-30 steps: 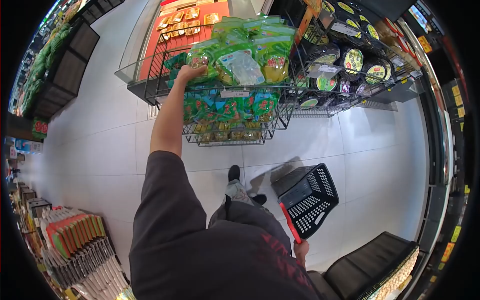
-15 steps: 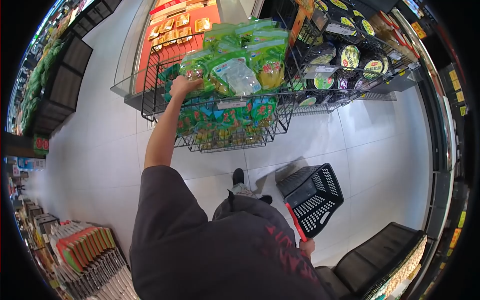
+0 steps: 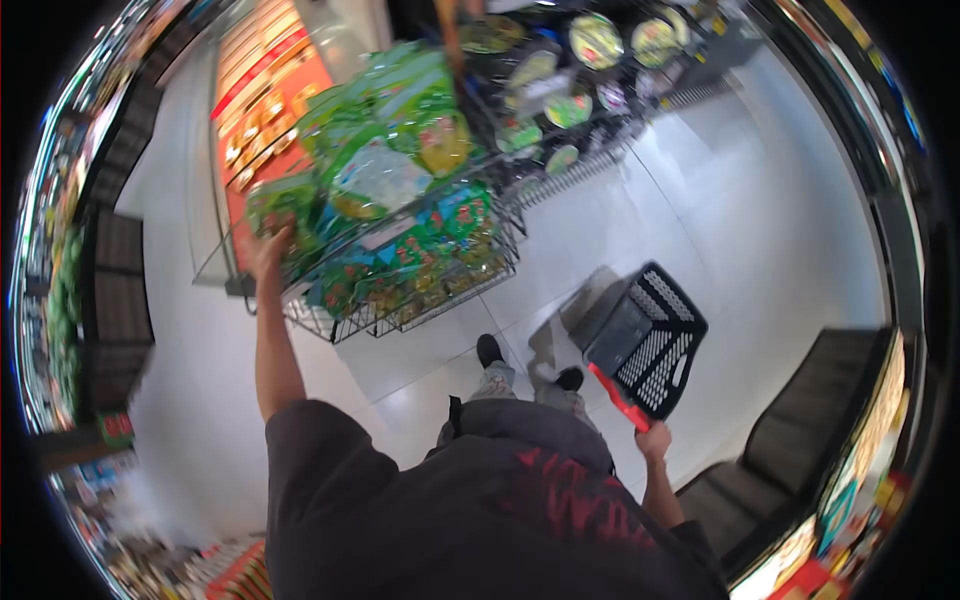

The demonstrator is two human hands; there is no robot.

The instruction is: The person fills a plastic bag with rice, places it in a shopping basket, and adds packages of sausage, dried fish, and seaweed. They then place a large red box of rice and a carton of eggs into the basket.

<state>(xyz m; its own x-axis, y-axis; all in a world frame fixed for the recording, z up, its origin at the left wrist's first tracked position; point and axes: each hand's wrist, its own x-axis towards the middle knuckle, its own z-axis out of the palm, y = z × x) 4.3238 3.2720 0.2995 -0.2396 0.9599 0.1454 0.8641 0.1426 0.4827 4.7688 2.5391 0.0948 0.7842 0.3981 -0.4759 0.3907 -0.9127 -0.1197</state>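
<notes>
My left hand (image 3: 266, 250) is at the left end of a wire rack (image 3: 400, 215), its fingers closed on a green plastic food bag (image 3: 285, 205); motion blur hides the exact grip. Beside it, the rack is piled with green bags (image 3: 400, 100), one with a clear, pale front. Darker green and blue packets (image 3: 440, 235) fill the level below. My right hand (image 3: 653, 440) is wrapped round the red handle (image 3: 620, 398) of a black shopping basket (image 3: 655, 340), which hangs tilted near my feet.
Right of the green bags, another wire rack holds round-lidded tubs (image 3: 597, 42). Behind at left stands a red display with orange packs (image 3: 265, 110). Dark shelving (image 3: 118, 270) lines the left side, and a dark bin (image 3: 800, 430) stands at lower right.
My view has turned, so the racks appear shifted left and tilted. My left hand has moved to the rack's left end with a green bag. The right hand still grips the basket.
</notes>
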